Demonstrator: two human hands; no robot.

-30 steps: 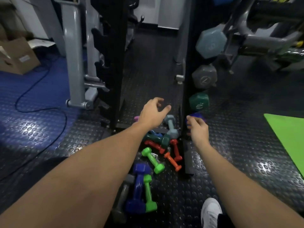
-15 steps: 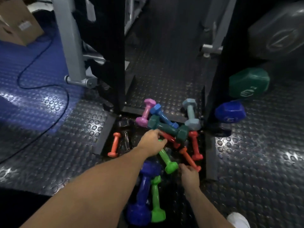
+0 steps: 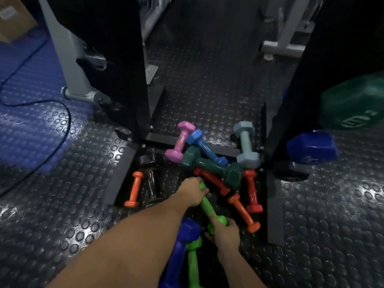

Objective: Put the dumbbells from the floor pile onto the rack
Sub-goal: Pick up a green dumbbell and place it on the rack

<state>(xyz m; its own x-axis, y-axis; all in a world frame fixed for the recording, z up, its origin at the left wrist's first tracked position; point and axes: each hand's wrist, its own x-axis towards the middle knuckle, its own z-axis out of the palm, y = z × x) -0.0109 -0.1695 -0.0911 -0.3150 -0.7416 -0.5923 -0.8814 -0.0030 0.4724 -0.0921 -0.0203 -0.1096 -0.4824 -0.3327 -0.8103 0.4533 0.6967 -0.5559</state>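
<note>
On the left of the floor pile an orange dumbbell (image 3: 134, 189) lies by itself beside a black dumbbell (image 3: 152, 179), both clear of the tangle. The left hand (image 3: 192, 192) has its grip curled over the far end of the light green dumbbell (image 3: 209, 206), and the right hand (image 3: 225, 232) closes its grip round the near head, so the piece is held at both ends but looks not yet lifted. To do this well, I judge it should come straight up toward the person, since the red dumbbell (image 3: 212, 180) and the dark green dumbbell (image 3: 212, 164) lie just beyond its far end and a sideways drag could roll them. Further right, the rack (image 3: 291, 96) upright carries a big green dumbbell (image 3: 353, 102) and a blue dumbbell (image 3: 311, 147); which free slot suits is hidden from this view
</note>
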